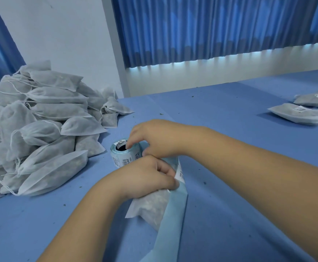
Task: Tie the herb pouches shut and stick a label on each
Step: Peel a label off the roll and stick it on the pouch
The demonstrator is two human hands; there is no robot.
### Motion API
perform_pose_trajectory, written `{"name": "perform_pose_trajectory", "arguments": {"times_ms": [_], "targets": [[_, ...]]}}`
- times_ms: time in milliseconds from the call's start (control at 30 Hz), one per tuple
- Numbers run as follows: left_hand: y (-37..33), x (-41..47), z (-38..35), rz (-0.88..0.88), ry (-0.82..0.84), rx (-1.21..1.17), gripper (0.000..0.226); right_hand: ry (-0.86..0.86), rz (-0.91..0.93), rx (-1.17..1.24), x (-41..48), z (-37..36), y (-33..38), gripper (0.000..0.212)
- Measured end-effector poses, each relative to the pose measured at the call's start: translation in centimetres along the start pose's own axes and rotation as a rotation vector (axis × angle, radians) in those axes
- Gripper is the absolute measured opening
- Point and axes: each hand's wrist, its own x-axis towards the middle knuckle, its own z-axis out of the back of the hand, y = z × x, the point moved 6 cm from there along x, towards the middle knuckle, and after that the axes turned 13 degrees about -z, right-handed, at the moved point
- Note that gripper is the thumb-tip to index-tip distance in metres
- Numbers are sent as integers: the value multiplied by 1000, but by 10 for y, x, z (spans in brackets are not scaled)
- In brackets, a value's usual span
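Herb pouch of white gauzy fabric [148,207] lies on the blue cloth-covered surface [220,110], right under the left hand [146,178]. That hand's curled fingers pinch a white barcode label [179,173] at the edge of the pale blue backing strip [173,227]. The right hand [160,138] is curled over the pale blue roll of labels [119,154], steadying it. I'd peel slowly, keep the glue off the fingers, then press it flat mid-pouch. A big heap of white drawstring pouches [41,129] crowds the left, and two labelled pouches [301,114] sit far right. The loose strip draped over the pouch might get in the way.
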Motion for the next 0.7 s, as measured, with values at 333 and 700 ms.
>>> {"name": "perform_pose_trajectory", "arguments": {"times_ms": [333,700], "targets": [[4,-6,6,45,59,1,23,5,-31,-141,32,-8,5,15],[11,-16,21,83,69,-2,36,-44,-256,-306,29,8,-56,29]]}}
